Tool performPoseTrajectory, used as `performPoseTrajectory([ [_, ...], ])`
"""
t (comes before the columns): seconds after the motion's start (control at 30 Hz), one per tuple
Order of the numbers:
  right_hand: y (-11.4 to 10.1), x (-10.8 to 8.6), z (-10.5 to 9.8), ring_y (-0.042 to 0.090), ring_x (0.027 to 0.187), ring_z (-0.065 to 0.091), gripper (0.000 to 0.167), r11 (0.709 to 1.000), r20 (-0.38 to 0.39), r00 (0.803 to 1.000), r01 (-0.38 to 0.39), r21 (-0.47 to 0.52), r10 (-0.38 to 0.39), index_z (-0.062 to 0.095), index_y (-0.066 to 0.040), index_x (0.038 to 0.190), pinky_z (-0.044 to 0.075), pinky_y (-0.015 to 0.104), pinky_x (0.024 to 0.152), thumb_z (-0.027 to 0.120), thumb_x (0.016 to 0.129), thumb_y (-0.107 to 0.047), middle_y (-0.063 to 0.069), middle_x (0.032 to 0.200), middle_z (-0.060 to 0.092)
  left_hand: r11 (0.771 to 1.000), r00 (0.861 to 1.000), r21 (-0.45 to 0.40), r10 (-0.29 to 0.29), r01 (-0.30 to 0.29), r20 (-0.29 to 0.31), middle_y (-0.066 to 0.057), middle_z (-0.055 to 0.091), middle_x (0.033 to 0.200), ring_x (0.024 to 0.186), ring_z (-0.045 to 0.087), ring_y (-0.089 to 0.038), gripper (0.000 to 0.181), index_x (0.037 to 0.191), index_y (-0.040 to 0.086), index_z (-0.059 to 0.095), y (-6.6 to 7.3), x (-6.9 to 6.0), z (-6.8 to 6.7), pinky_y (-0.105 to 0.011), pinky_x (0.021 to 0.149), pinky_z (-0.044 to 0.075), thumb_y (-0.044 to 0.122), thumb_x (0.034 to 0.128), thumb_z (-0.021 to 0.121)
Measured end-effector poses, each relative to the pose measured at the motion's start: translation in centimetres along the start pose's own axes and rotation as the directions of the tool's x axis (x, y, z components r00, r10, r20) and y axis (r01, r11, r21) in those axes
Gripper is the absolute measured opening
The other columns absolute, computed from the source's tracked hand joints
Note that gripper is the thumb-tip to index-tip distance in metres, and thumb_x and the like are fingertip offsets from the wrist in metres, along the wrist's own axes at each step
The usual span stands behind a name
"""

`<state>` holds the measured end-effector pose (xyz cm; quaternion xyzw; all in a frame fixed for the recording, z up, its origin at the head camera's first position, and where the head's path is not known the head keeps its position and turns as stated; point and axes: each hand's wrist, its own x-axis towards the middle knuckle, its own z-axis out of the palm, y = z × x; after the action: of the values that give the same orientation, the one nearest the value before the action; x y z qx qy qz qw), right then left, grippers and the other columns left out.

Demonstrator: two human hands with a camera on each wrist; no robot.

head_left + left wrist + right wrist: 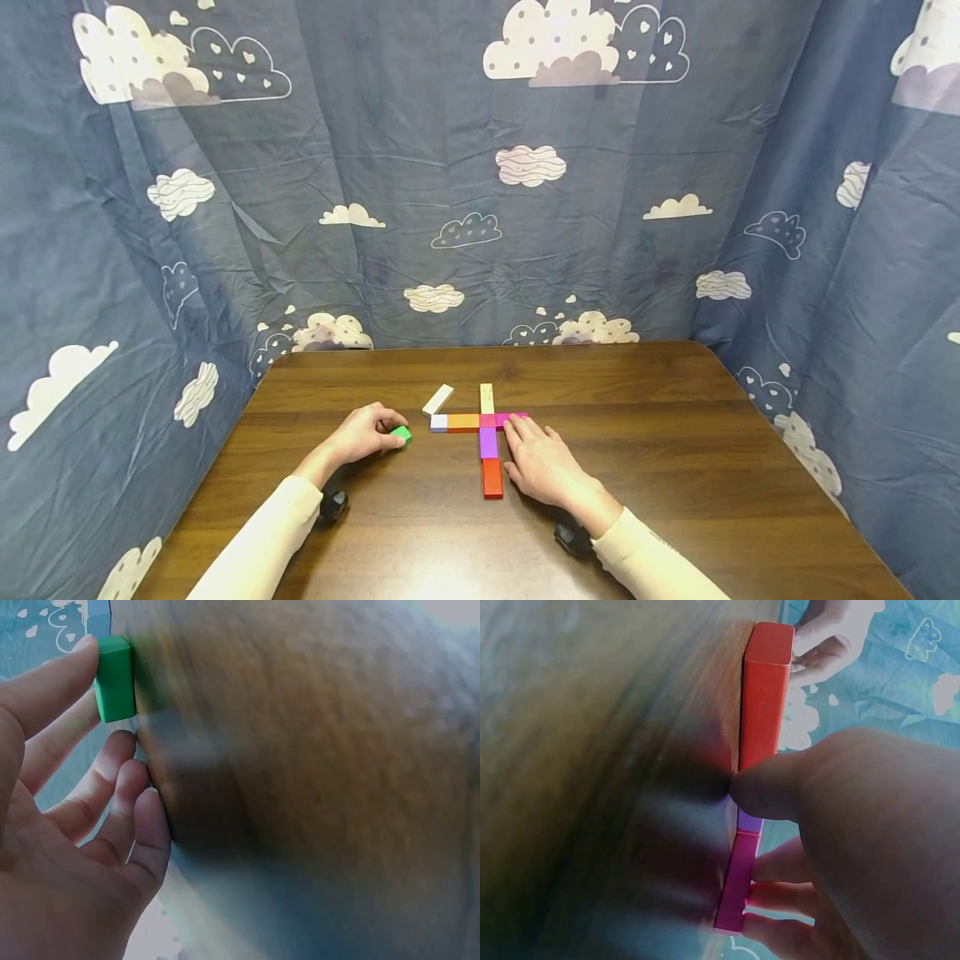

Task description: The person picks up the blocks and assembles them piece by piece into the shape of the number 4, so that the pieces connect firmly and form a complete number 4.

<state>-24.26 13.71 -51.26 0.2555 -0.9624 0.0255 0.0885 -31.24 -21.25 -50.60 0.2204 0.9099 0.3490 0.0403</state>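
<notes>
Between thumb and forefinger, my left hand [362, 434] pinches a small green block [115, 682] just at the tabletop, left of a cross of coloured blocks. The fingertips of my right hand [547, 467] rest on the magenta block [736, 885], the cross's right arm. Its thumb lies beside the purple block [489, 443] and the red block [492, 480], which run toward me. A pink block [487, 421] sits at the centre, with a pale yellow block [487, 396] beyond it. Leftward lie an orange block [463, 422] and a pale blue block [438, 422].
A white block [438, 400] lies slanted behind the pale blue one, its near end close to it. The brown wooden table [637, 400] reaches back to a dark blue curtain [420, 167] with cloud prints, which also hangs along both sides.
</notes>
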Motion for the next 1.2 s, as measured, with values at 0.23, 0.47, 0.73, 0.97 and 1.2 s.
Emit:
performPoseTrajectory([
  [0.23,0.07,0.09,-0.14,0.038,0.137,0.045,0.066,1.0,-0.005,1.0,0.006,-0.006,-0.006,0.049,0.004,0.144,0.041,0.061,0.103,0.067,0.094,-0.034,0.02,0.149,0.046,1.0,1.0,-0.002,0.011,-0.011,-0.011,-0.002,0.062,0.091,0.075,0.059,-0.013,0.026,0.104,0.011,0.076,0.45,0.27,0.08,-0.028,0.066,0.049,0.017,0.0806,0.085],
  [0.47,0.02,0.07,-0.12,0.038,0.137,0.044,0.066,1.0,0.007,1.0,0.007,-0.004,-0.007,0.049,0.004,0.145,0.041,0.061,0.103,0.067,0.094,-0.034,0.02,0.15,0.046,0.999,1.0,-0.033,-0.016,0.016,-0.01,0.001,0.067,0.087,0.072,0.061,-0.012,0.028,0.103,0.01,0.073,0.76,0.19,0.42,-0.028,0.065,0.049,0.012,0.0779,0.086],
  [0.73,-0.02,0.08,-0.29,0.038,0.137,0.045,0.066,1.0,0.007,1.0,0.005,0.004,-0.005,0.049,0.004,0.145,0.041,0.061,0.103,0.068,0.094,-0.034,0.02,0.15,0.046,0.994,0.999,-0.108,-0.026,0.021,-0.039,0.0,0.069,0.083,0.075,0.064,-0.013,0.023,0.099,0.007,0.072,0.77,0.34,0.39,-0.029,0.068,0.052,0.006,0.0791,0.084],
  [0.97,-0.01,-0.04,-0.26,0.038,0.137,0.045,0.066,1.0,0.007,1.0,0.005,0.003,-0.005,0.049,0.004,0.145,0.041,0.061,0.103,0.067,0.094,-0.034,0.02,0.15,0.046,0.983,0.997,-0.176,-0.062,0.055,-0.035,-0.003,0.069,0.081,0.072,0.064,-0.014,0.017,0.098,0.003,0.072,0.72,0.48,-0.04,-0.028,0.062,0.053,0.003,0.0828,0.079],
  [1.2,-0.04,-0.22,-0.22,0.039,0.135,0.046,0.066,1.0,-0.023,1.0,0.021,0.019,-0.02,0.051,0.005,0.143,0.041,0.063,0.101,0.069,0.092,-0.033,0.022,0.148,0.048,0.979,0.997,-0.196,-0.061,0.052,-0.04,-0.003,0.068,0.079,0.069,0.062,-0.013,0.017,0.099,0.0,0.071,0.54,0.86,-0.23,-0.026,0.059,0.052,-0.001,0.0829,0.076],
])
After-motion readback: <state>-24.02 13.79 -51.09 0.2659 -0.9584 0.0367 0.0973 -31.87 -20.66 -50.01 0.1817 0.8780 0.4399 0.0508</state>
